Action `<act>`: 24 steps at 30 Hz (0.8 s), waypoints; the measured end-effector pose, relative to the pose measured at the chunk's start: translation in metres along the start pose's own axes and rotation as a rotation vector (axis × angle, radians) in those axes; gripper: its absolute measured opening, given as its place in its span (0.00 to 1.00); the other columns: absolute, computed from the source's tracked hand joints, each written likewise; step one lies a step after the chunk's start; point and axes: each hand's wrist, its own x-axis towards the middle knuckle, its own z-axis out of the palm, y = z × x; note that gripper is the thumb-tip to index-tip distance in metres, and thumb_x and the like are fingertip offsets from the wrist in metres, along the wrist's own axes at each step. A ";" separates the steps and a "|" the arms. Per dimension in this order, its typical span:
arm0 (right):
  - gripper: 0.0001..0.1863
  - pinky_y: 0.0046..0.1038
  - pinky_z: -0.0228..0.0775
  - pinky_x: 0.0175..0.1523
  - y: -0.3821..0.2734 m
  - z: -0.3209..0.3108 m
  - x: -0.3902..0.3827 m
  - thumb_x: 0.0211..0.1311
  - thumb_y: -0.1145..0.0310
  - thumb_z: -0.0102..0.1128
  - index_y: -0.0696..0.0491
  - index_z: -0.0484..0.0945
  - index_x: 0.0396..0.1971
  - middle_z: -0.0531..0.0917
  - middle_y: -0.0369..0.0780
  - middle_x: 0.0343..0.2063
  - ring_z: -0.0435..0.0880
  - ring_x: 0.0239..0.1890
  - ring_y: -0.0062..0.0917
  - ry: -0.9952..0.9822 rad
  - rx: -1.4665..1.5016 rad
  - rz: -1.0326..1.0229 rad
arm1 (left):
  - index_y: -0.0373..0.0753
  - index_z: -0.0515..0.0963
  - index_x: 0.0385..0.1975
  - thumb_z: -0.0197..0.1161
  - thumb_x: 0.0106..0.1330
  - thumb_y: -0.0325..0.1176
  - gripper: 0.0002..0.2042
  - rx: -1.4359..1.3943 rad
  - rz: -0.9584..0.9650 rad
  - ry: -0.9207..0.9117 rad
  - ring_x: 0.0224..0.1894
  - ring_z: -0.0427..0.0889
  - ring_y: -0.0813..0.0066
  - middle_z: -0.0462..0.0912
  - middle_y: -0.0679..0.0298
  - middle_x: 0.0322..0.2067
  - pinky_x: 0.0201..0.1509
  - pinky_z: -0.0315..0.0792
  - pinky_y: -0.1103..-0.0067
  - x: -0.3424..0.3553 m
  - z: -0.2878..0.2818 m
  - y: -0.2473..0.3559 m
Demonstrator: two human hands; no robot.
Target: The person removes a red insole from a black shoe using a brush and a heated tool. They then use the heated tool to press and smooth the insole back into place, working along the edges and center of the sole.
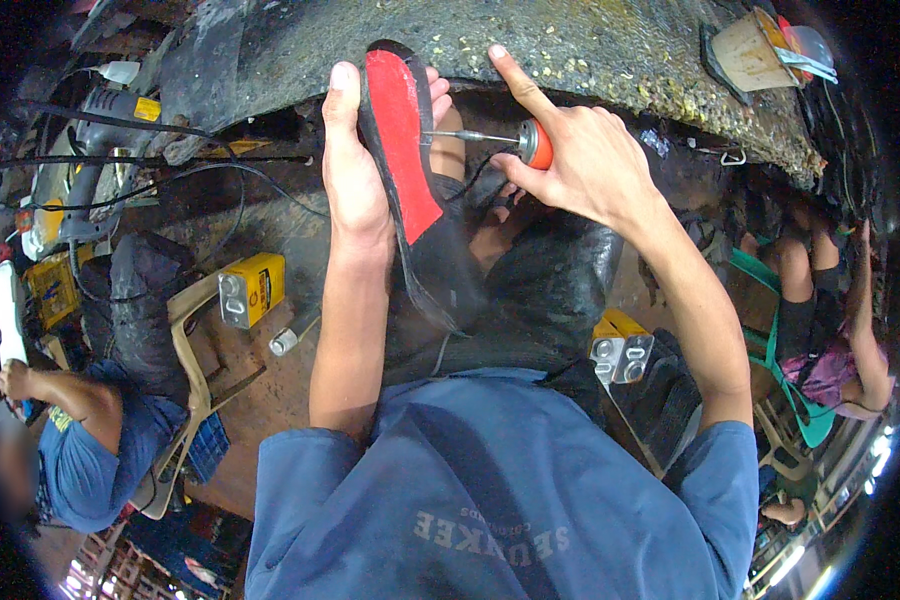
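Observation:
My left hand (355,185) is closed around a black shoe piece, its thumb along the left edge and fingertips showing past the right edge. The piece is long and upright, with a red sole-shaped face (400,130) toward me and a thin black end trailing down over my lap. My right hand (590,165) grips an orange-handled tool (537,145) with a metal collar and thin metal shaft, like a soldering iron. Its index finger is stretched out above the handle. The shaft points left and its tip meets the shoe piece's right edge. The lower fingers are partly hidden.
Ahead is a rough, speckled worktop (570,50) with a dirty tub (755,50) at right. Power tools (105,125) and black cables lie at left. Yellow cans (253,290) stand either side. One person in blue (100,440) sits at left, another person (830,370) at right.

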 end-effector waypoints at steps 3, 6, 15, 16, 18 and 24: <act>0.57 0.56 0.85 0.45 0.000 -0.001 0.000 0.64 0.46 0.70 0.38 0.47 0.88 0.88 0.55 0.25 0.90 0.31 0.57 -0.012 -0.002 0.001 | 0.18 0.74 0.65 0.49 0.83 0.66 0.44 0.010 0.009 0.003 0.62 0.86 0.50 0.83 0.37 0.59 0.73 0.79 0.59 0.001 0.000 0.000; 0.58 0.56 0.85 0.46 -0.001 -0.001 0.000 0.63 0.47 0.71 0.38 0.46 0.88 0.88 0.56 0.26 0.90 0.32 0.57 0.002 -0.007 -0.010 | 0.18 0.74 0.65 0.49 0.83 0.67 0.44 0.013 0.018 0.010 0.62 0.86 0.49 0.83 0.36 0.59 0.72 0.79 0.59 0.001 0.001 -0.001; 0.59 0.56 0.85 0.46 -0.002 -0.001 -0.001 0.62 0.49 0.71 0.38 0.46 0.88 0.88 0.56 0.25 0.90 0.32 0.57 -0.021 0.031 0.003 | 0.17 0.73 0.64 0.48 0.82 0.68 0.45 -0.005 0.015 0.014 0.61 0.86 0.48 0.82 0.35 0.59 0.72 0.80 0.59 0.002 0.001 -0.001; 0.59 0.56 0.85 0.46 -0.002 -0.001 -0.001 0.62 0.49 0.71 0.38 0.46 0.88 0.88 0.56 0.25 0.90 0.32 0.57 -0.018 0.032 0.000 | 0.17 0.73 0.64 0.48 0.82 0.68 0.45 -0.007 0.016 0.018 0.61 0.86 0.48 0.82 0.35 0.59 0.72 0.80 0.59 0.002 0.001 -0.002; 0.58 0.56 0.85 0.46 -0.001 0.000 -0.001 0.62 0.49 0.71 0.38 0.46 0.88 0.87 0.56 0.25 0.89 0.31 0.58 -0.011 0.033 -0.006 | 0.18 0.74 0.64 0.48 0.83 0.68 0.45 -0.017 0.012 0.019 0.61 0.86 0.48 0.83 0.36 0.58 0.72 0.80 0.59 0.002 0.001 -0.002; 0.59 0.56 0.85 0.45 -0.001 0.001 -0.001 0.62 0.49 0.71 0.39 0.46 0.88 0.87 0.56 0.24 0.89 0.30 0.58 -0.010 0.036 -0.012 | 0.19 0.74 0.64 0.51 0.79 0.70 0.46 0.008 0.015 0.008 0.61 0.86 0.45 0.83 0.37 0.59 0.72 0.82 0.59 0.004 -0.001 -0.003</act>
